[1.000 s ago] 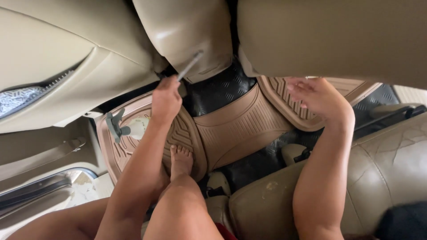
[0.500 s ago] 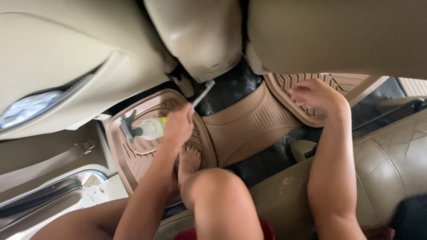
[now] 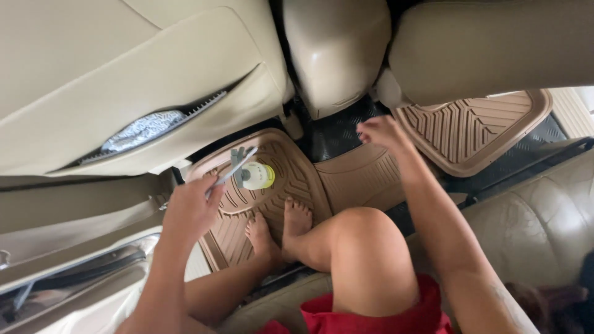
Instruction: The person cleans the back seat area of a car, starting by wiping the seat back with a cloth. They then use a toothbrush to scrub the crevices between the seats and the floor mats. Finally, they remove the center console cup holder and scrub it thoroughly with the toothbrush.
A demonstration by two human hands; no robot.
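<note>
left hand with tool drawn back, right hand lifted off mat

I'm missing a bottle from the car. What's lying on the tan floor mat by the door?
On the tan floor mat: a spray bottle on its side and two bare feet. The feet hide whatever is beneath them.
</note>
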